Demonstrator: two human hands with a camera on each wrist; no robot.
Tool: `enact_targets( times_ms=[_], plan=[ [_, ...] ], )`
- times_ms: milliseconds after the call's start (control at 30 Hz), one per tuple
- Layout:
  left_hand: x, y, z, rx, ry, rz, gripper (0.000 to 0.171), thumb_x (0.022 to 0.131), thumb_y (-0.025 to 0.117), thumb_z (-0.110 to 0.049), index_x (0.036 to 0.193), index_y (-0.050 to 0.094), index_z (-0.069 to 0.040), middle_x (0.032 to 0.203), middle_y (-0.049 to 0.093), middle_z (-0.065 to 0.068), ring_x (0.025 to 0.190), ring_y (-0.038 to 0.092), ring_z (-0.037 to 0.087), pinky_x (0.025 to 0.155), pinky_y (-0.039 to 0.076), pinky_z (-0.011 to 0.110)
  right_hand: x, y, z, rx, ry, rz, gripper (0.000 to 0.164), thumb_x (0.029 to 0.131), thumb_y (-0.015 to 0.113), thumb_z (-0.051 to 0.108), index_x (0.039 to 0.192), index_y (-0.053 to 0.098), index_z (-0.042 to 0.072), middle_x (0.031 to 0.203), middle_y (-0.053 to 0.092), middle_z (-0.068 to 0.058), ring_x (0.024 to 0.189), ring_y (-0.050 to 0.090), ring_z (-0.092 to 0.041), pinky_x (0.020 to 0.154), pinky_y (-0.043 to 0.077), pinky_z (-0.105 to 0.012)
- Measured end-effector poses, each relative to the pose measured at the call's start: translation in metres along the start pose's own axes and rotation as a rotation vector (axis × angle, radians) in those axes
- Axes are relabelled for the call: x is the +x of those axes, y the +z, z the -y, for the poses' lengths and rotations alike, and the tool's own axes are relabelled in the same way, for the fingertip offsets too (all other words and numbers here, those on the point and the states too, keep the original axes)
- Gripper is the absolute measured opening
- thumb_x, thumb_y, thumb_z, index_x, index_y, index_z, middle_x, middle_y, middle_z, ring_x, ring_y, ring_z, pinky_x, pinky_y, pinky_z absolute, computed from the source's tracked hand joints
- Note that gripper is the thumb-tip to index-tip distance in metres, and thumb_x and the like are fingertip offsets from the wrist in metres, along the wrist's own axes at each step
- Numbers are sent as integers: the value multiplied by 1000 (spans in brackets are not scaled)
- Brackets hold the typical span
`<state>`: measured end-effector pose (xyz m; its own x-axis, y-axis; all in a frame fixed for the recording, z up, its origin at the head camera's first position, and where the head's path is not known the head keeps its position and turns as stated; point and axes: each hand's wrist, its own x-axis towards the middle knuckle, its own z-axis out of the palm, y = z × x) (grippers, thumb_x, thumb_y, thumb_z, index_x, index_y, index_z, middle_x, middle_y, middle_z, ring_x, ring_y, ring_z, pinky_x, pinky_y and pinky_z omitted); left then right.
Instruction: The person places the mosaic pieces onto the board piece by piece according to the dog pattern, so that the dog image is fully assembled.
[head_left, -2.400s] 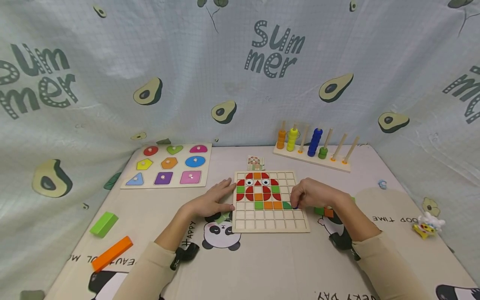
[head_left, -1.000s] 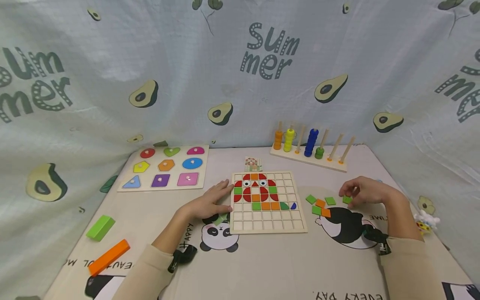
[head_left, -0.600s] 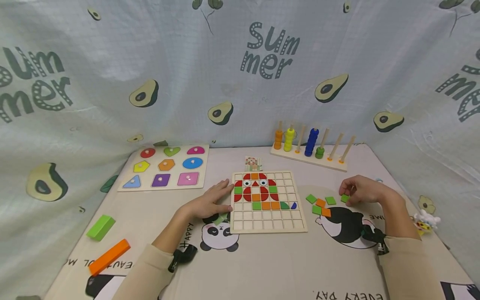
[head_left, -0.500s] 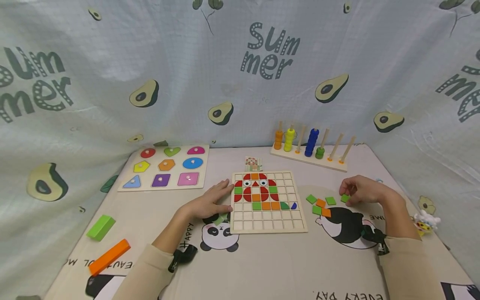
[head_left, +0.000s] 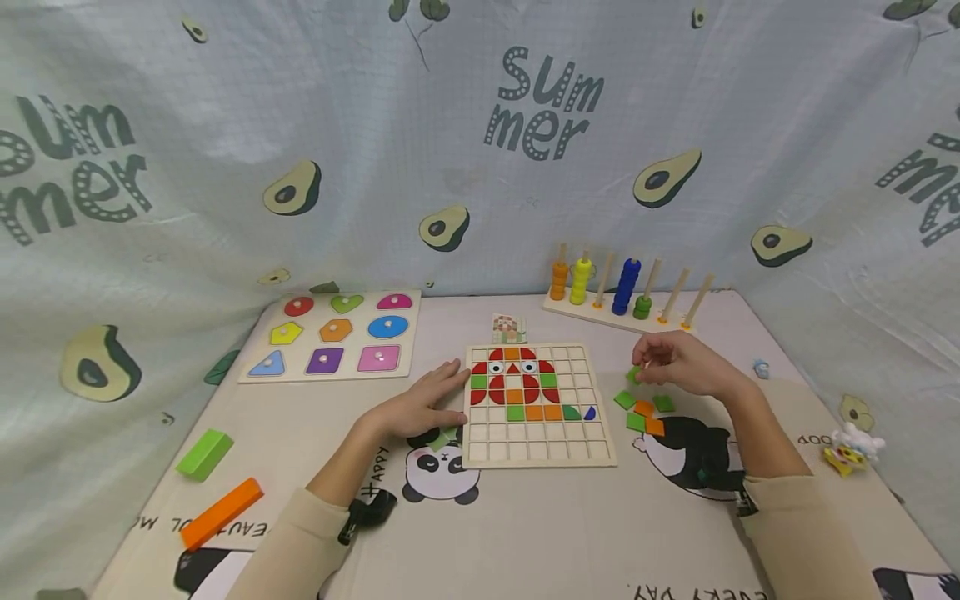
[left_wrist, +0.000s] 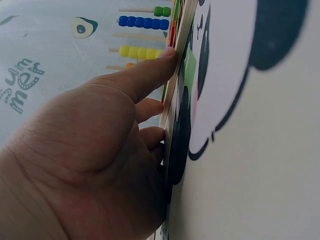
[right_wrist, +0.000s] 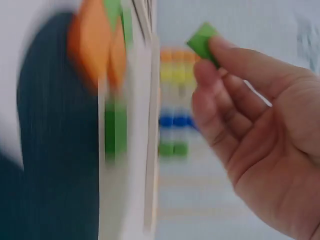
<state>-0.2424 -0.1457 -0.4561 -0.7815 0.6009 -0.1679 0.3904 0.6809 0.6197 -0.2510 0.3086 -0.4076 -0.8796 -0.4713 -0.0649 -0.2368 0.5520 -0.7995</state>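
Observation:
My right hand (head_left: 678, 362) pinches a small green square tile (right_wrist: 202, 41) between thumb and fingertips, held up over the table to the right of the grid board. The wooden grid board (head_left: 536, 452) bears red, green, orange and white tiles in a figure with two eyes, plus a dark green and a blue rounded piece in its lower row. Fingers straight, my left hand (head_left: 423, 402) rests at the board's left edge; its thumb (left_wrist: 155, 67) touches that edge in the left wrist view. Below my right hand lie loose green tiles (head_left: 664, 403) and orange tiles (head_left: 654, 427).
A small picture card (head_left: 509, 328) lies behind the board. At the back right stands a peg stacker (head_left: 600, 310) with coloured beads. A knobbed shape puzzle (head_left: 352, 377) lies back left, a green block (head_left: 206, 455) and an orange block (head_left: 222, 513) front left, small toys (head_left: 855, 446) far right.
My right hand placed the blue piece on the board, went right to the loose tiles, picked up a green one, and now carries it left and up. The left hand stays put.

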Motion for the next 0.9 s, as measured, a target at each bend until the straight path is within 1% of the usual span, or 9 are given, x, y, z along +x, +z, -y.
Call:
enact_targets(
  times_ms=[67,167,233,367,433,533,600,767,900],
  plan=[
    [1,1,1,-3,14,-3,79,90,61,-48,154,21,-24,162,6,2,148,-1,24,117,10,53,11,14,16,-19,-67,20,14,86,72,11,97,64,8,87,65,-10,78,61,-33,67,56,-34],
    [1,1,1,-1,29,-5,79,91,61,-47,154,21,-22,162,6,4,148,0,26,117,9,53,27,37,41,-79,-160,74,11,87,72,14,96,66,14,86,66,-3,75,60,-24,66,54,-29],
    [0,1,1,2,29,-3,78,91,61,-46,154,21,-22,162,5,4,148,0,26,118,7,52,38,55,57,-119,-207,120,9,87,72,15,95,68,16,83,66,0,73,58,-18,65,53,-28],
    [1,0,2,12,19,0,79,91,61,-47,154,21,-23,162,5,3,148,0,25,118,6,50,56,91,83,-186,-281,235,8,88,70,12,95,69,15,81,64,4,72,56,-13,64,52,-27],
    [1,1,2,17,20,-3,79,91,61,-47,154,21,-23,162,5,3,148,0,24,118,7,50,63,107,92,-236,-303,272,7,88,70,12,94,69,14,79,62,6,71,55,-11,64,51,-26],
    [2,1,3,17,20,-3,78,90,61,-48,154,22,-23,162,6,3,148,0,24,118,7,50,69,125,101,-300,-308,292,6,87,71,14,92,70,17,76,61,9,71,54,-8,64,49,-24],
    [2,1,3,14,21,-2,79,90,61,-48,154,22,-23,162,6,3,148,0,24,118,7,50,71,132,105,-339,-305,293,6,86,73,16,90,70,18,76,61,10,71,54,-7,64,48,-23],
    [2,1,2,1,32,-1,79,91,61,-47,154,23,-21,162,6,4,148,0,25,118,7,51,71,136,107,-410,-264,303,6,83,74,15,85,69,18,71,57,10,68,51,-8,61,45,-24],
    [2,1,2,1,24,-4,78,90,62,-46,154,23,-21,162,6,3,148,0,25,118,7,52,70,136,105,-403,-242,313,7,83,74,13,83,69,18,70,59,10,67,51,-7,61,46,-24]
  ],
)
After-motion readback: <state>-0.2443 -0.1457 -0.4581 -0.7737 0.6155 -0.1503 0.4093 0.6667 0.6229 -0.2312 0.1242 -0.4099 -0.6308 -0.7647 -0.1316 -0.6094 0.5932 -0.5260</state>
